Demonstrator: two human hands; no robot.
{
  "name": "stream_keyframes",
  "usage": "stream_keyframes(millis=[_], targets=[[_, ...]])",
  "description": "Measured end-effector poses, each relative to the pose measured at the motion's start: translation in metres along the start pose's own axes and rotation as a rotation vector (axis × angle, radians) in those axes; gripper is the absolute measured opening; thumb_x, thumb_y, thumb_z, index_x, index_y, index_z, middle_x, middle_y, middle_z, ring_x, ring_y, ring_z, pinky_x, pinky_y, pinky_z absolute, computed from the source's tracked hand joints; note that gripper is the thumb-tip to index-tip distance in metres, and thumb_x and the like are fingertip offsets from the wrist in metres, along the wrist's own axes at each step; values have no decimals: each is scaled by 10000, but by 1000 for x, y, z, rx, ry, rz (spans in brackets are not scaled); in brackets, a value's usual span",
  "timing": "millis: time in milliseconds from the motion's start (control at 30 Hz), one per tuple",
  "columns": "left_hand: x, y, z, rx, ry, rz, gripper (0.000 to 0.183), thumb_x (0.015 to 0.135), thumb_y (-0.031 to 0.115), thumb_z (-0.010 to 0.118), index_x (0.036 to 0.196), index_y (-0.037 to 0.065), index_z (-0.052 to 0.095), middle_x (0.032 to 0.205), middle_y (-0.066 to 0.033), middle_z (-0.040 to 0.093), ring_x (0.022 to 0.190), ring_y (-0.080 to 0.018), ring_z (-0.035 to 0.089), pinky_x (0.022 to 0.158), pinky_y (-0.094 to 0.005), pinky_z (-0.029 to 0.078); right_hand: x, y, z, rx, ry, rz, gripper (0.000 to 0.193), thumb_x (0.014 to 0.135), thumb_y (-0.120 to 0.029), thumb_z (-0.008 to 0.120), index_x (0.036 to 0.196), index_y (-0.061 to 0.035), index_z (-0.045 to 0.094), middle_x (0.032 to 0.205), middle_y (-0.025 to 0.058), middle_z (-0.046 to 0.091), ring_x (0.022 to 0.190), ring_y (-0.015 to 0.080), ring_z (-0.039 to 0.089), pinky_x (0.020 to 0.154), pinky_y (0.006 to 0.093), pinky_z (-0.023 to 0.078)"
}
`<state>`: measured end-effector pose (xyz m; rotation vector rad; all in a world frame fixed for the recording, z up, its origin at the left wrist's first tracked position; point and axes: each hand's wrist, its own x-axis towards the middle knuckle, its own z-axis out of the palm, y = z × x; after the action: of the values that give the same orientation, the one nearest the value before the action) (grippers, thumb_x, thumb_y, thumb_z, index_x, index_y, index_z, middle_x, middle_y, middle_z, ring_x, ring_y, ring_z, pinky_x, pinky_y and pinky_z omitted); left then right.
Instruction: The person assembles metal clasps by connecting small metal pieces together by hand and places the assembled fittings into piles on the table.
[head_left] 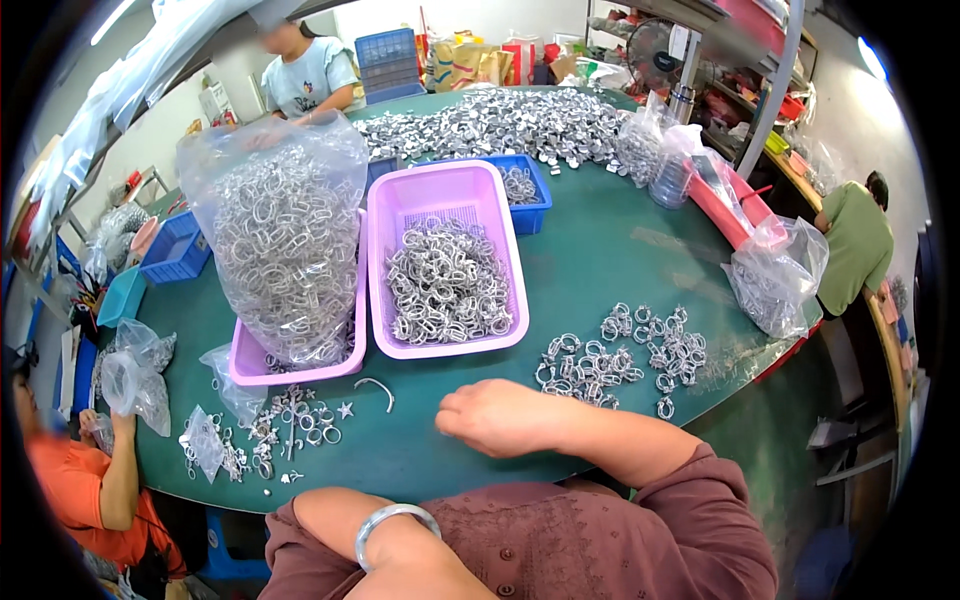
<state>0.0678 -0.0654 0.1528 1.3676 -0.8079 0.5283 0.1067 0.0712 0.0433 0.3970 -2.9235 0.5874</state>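
Observation:
My right hand (490,417) hovers over the near middle of the green table (600,250), fingers curled together; what they hold, if anything, is hidden. Just left of it lies a curved silver piece (377,393). On its right are loose heaps of silver metal rings or clasps (585,372). My left hand (420,568), with a pale bangle (392,520) at the wrist, is bent toward my body at the lower edge; its fingers are out of sight. Ahead stands a pink basket (510,290) partly filled with similar silver pieces (450,280).
A large clear bag (285,240) of silver pieces stands in another pink basket (300,377). Small silver parts (295,425) lie at the near left. A big pile of metal pieces (510,120) covers the far side. Several people sit around, one in orange (85,490) at left.

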Motion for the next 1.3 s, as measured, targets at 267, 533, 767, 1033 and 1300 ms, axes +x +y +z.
stream_keyframes(millis=[267,533,767,1033,1300], targets=[[1,6,-1,4,-30,-122,432,718,495,638,766,66,645,808,-87,627,726,-294,572,645,-368,429,5,5,26,32,111,-142,155,685,-85,546,814,-40,471,797,103,492,746,275,524,640,373,435],[4,7,-4,42,8,-132,423,719,483,644,722,60,636,781,-86,626,707,-288,573,644,-366,426,2,8,30,100,175,-135,137,721,-71,537,842,-46,477,830,105,497,757,280,527,652,371,435],[8,3,-10,30,17,-136,450,711,483,651,716,34,630,742,-111,621,694,-307,577,633,-375,434,0,8,35,177,209,-128,103,752,-77,526,839,-44,479,795,108,504,735,291,529,650,375,437],[10,3,-14,0,-30,-175,442,706,473,659,727,32,634,726,-120,612,670,-313,569,598,-374,433,-2,9,36,171,199,-114,86,767,-88,519,827,-40,482,786,108,508,740,293,530,649,376,436],[11,3,-13,19,-27,-171,445,702,470,664,731,27,637,722,-119,609,665,-313,565,586,-375,427,-3,8,36,196,197,-89,108,753,-87,525,846,-41,493,822,115,525,772,298,532,676,378,437]])
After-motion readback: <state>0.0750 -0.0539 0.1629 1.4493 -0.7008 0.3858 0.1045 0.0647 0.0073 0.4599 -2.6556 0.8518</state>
